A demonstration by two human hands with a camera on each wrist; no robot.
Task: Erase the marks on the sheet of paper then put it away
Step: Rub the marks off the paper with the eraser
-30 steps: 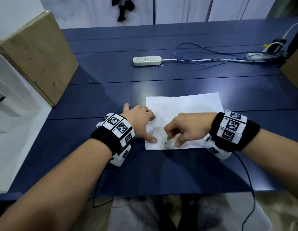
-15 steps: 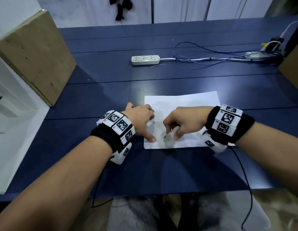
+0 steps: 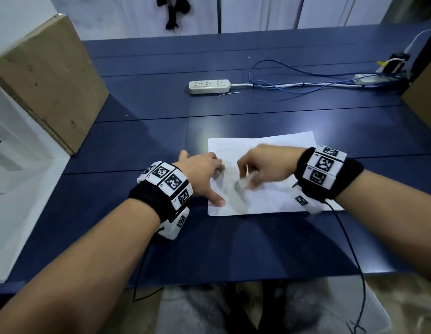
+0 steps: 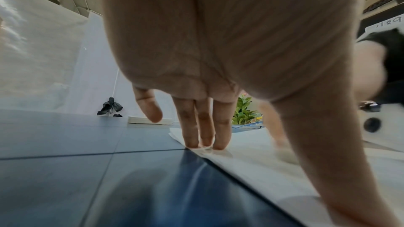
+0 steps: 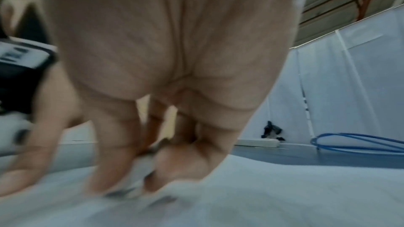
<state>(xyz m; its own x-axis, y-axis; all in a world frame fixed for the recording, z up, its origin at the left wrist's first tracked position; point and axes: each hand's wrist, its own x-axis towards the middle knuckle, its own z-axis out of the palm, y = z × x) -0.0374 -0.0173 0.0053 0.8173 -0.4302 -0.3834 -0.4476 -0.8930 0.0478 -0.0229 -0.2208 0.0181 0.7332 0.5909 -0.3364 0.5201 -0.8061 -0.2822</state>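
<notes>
A white sheet of paper (image 3: 277, 150) lies flat near the front edge of the blue table (image 3: 137, 145), slightly creased. A small whitish eraser (image 3: 242, 183), blurred, touches the paper's left half. The marks cannot be made out.

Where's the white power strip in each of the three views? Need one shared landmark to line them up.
Head: power strip upper centre, on the blue table beyond the sheet of paper.
Left wrist: pale bar at mid-frame, partly behind the little finger.
Right wrist: low pale bar, right of centre.
Shared landmark: the black object hanging on the white wall.
</notes>
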